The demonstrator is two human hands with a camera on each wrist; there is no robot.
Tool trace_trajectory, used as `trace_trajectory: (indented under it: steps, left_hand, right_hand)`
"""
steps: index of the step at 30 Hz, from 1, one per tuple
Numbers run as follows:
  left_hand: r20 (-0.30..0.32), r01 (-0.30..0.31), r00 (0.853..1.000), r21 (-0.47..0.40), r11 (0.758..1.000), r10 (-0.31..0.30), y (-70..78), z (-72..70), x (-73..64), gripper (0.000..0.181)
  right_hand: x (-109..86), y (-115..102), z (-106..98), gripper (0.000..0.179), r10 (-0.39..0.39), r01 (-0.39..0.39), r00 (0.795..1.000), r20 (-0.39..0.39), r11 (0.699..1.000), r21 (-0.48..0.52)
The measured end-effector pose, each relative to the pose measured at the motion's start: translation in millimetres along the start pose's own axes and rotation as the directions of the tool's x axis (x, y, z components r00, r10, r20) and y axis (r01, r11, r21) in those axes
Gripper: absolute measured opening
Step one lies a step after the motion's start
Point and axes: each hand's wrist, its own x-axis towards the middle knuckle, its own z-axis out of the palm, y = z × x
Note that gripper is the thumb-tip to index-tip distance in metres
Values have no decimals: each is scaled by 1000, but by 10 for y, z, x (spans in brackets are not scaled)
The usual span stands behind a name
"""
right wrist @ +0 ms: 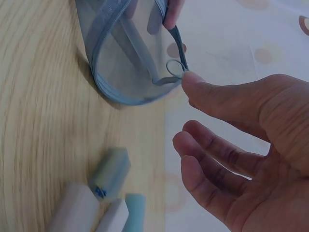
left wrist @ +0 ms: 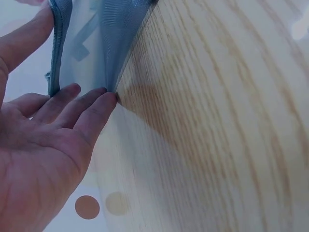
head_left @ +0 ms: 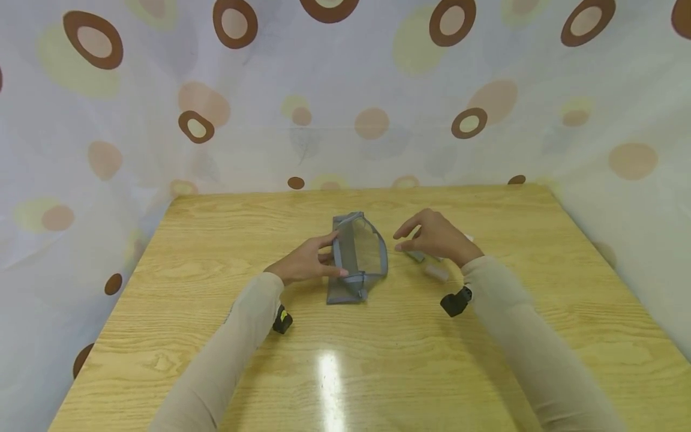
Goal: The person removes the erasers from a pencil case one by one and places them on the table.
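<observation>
A grey-blue mesh zip pouch lies on the table with its mouth spread wide toward the right. My left hand holds it from the left, thumb and index finger spread along the rim. In the left wrist view the fingertips press against the mesh side. My right hand hovers right of the mouth, fingers loosely bent and holding nothing. In the right wrist view its thumb tip overlaps a small loop at the pouch's rim. Below that hand lies a greenish block with a blue mark.
Beside the greenish block lie a pale pinkish piece, a white piece and a teal piece. The wooden table meets a dotted curtain at the back and sides.
</observation>
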Motion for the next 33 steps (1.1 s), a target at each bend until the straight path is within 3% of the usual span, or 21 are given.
trace_trajectory:
  steps: [5, 13, 22, 33]
  left_hand:
    - [5, 15, 1000, -28, 999, -15, 3, 2, -8, 105]
    - [-3, 34, 999, 45, 998, -34, -26, 14, -1, 105]
    - [-5, 35, 999, 65, 997, -35, -31, 19, 2, 104]
    - [-1, 30, 1000, 60, 998, -30, -34, 14, -6, 103]
  right_hand:
    - [157, -69, 180, 26, -13, 14, 999, 44, 1000, -19]
    - [349, -153, 472, 27, -58, 73, 987, 152, 993, -98]
    - [433, -180, 576, 18, -27, 59, 977, 211, 987, -149]
    - [456, -223, 611, 20, -8, 53, 974, 228, 980, -190]
